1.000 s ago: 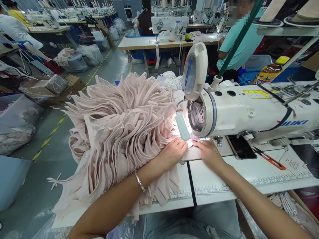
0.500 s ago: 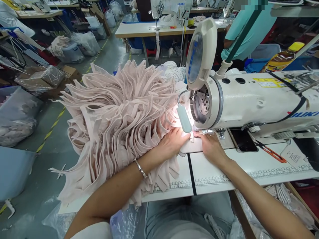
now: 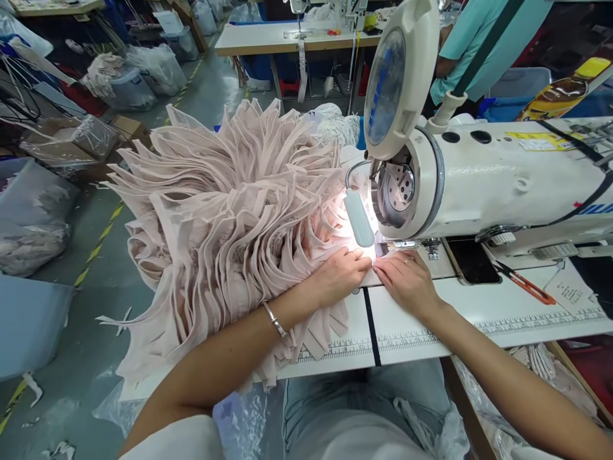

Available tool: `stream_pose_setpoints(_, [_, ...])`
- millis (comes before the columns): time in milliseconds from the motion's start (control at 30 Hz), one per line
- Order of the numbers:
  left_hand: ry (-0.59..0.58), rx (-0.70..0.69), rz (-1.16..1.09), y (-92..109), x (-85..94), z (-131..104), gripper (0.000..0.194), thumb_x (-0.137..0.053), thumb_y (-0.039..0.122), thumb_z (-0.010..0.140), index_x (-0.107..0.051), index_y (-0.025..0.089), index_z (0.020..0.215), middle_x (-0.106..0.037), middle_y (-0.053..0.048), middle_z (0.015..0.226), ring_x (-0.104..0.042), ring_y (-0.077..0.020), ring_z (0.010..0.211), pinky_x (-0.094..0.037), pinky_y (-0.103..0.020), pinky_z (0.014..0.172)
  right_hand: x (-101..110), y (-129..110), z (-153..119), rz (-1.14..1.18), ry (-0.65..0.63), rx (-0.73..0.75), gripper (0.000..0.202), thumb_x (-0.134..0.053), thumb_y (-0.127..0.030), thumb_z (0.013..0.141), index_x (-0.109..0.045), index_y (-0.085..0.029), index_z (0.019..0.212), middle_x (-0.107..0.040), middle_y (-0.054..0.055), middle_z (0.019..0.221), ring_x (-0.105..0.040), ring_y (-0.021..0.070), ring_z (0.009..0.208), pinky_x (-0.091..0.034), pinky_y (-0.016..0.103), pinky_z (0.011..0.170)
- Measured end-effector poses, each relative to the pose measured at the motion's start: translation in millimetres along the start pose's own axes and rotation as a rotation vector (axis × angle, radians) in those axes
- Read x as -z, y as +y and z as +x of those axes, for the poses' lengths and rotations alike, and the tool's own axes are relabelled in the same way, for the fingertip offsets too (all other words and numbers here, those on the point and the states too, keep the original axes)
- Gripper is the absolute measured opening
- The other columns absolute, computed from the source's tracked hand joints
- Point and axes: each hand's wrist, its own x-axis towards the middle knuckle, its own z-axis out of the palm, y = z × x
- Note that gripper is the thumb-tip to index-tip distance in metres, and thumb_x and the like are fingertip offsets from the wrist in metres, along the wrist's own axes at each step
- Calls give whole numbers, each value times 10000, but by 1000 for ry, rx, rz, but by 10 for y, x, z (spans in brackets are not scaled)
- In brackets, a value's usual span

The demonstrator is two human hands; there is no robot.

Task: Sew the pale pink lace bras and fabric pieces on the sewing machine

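Note:
A big heap of pale pink fabric pieces (image 3: 225, 211) spreads over the left of the sewing table. At the lit needle area of a white sewing machine (image 3: 483, 172), my left hand (image 3: 342, 275) is closed, its fingertips pinching the edge of a pink piece. My right hand (image 3: 405, 281) meets it there, fingers bent and drawn together at the same edge. The cloth between the fingertips is small and washed out by the lamp (image 3: 359, 218). The needle itself is hidden behind that lamp and the machine head.
A phone (image 3: 473, 260), orange-handled snips (image 3: 529, 285) and a paper note (image 3: 575, 287) lie right of my hands. A ruler strip (image 3: 502, 327) runs along the table's front. A bottle (image 3: 565, 89) stands behind the machine. Beyond it is a person in a turquoise shirt (image 3: 498, 45).
Both hands have come closer together, fingertips now meeting just in front of the needle area. The right hand has turned flatter and shifted left. The whole view has shifted slightly.

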Motion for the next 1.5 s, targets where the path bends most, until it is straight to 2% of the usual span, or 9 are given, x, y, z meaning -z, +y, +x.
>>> stream_pose_setpoints(167, [-32, -79, 62, 67, 53, 9, 230, -547, 13, 919, -639, 137, 749, -604, -78, 921, -533, -199, 872, -360, -349, 702, -75, -91, 43, -47, 1, -69, 302, -505, -128, 970, -554, -230, 691, -558, -7, 614, -540, 181, 704, -421, 322, 803])
stream_pose_setpoints(367, [-18, -18, 70, 102, 17, 23, 289, -419, -14, 949, -650, 123, 844, -600, -94, 943, -535, -208, 869, -373, -356, 689, -99, -51, -5, 212, 11, -301, 253, -512, -155, 959, -625, -258, 757, -657, 7, 690, -609, 194, 726, -474, 343, 758])
stream_pose_setpoints(533, [16, 100, 17, 77, -54, -1, 253, -374, 61, 1015, -621, 115, 1026, -615, -94, 965, -536, -212, 885, -412, -336, 739, 7, 0, -97, 297, -3, -252, 205, -539, -159, 958, -721, -254, 976, -758, -3, 834, -678, 182, 793, -455, 355, 820])
stream_pose_setpoints(700, [-11, 82, -35, 57, -45, 21, 286, -360, 30, 1007, -626, 108, 934, -626, -85, 870, -550, -212, 857, -421, -317, 728, 78, -9, -162, 319, -10, -201, 399, -459, -26, 889, -724, -233, 1104, -786, 6, 945, -699, 194, 860, -444, 380, 860])
stream_pose_setpoints(867, [10, 82, -5, 105, -53, 46, 290, -351, 22, 1001, -621, 96, 929, -614, -91, 852, -558, -219, 850, -426, -324, 720, 57, 20, -169, 367, -9, -147, 455, -445, -23, 884, -709, -254, 1174, -774, 23, 1068, -685, 208, 929, -457, 409, 875])
stream_pose_setpoints(1033, [-2, 80, -43, 102, -63, 16, 252, -388, 8, 985, -598, 111, 892, -614, -93, 874, -554, -214, 861, -448, -322, 743, 32, 26, -149, 399, -54, -136, 428, -469, -48, 902, -708, -270, 1181, -752, 38, 1047, -649, 223, 955, -472, 438, 905])
stream_pose_setpoints(1167, [22, 129, -143, 14, -87, -16, 250, -397, 35, 995, -597, 131, 878, -626, -85, 926, -562, -206, 894, -472, -321, 778, -4, 12, -140, 373, -84, -211, 402, -461, -47, 922, -743, -278, 1091, -730, 43, 1037, -614, 230, 1004, -470, 428, 910])
stream_pose_setpoints(1333, [111, 185, -211, -63, -87, -64, 166, -446, 135, 1010, -591, 145, 1091, -619, -117, 1191, -559, -238, 1140, -488, -389, 966, -32, 29, -156, 320, -100, -320, 396, -449, -96, 946, -784, -307, 944, -694, 48, 1075, -615, 235, 1049, -457, 455, 968])
stream_pose_setpoints(1500, [81, 169, -127, -1, -63, -90, 230, -413, 111, 1017, -567, 125, 1188, -617, -140, 1280, -568, -257, 1219, -510, -391, 977, -3, 25, -183, 295, -108, -325, 422, -449, -75, 941, -792, -321, 935, -735, 15, 1133, -636, 236, 1088, -456, 455, 967])
